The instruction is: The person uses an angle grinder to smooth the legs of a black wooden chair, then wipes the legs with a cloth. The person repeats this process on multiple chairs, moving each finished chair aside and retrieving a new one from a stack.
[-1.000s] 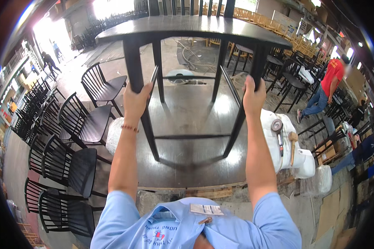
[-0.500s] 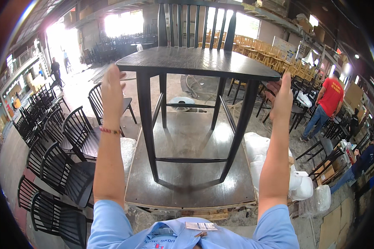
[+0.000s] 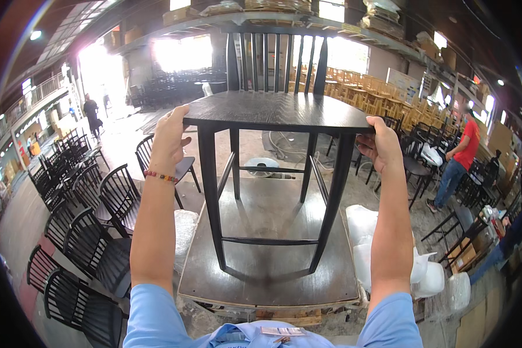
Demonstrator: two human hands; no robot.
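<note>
A black wooden chair point(image 3: 278, 110) with a spindle back stands upright on a low brown platform point(image 3: 267, 203), its seat front facing me. At the seat's left front corner is my left hand point(image 3: 171, 139), thumb along the edge and fingers curled under it. My right hand point(image 3: 383, 145) grips the right front corner the same way, thumb on top and fingertips beneath. Both arms are stretched forward, one on each side of the chair. All four legs appear to rest on the platform.
Several black spindle-back chairs point(image 3: 101, 258) line the left side. White wrapped bundles point(image 3: 429, 279) lie right of the platform. A person in a red shirt point(image 3: 463, 149) stands farther right, near more dark chairs. Yellowish wooden chairs point(image 3: 383, 98) are stacked behind. A pale round object point(image 3: 262, 165) lies beyond the platform.
My hands, earlier held apart beside the seat, have closed on its front corners. The view has shifted, so the chair appears lower. The person in red has turned.
</note>
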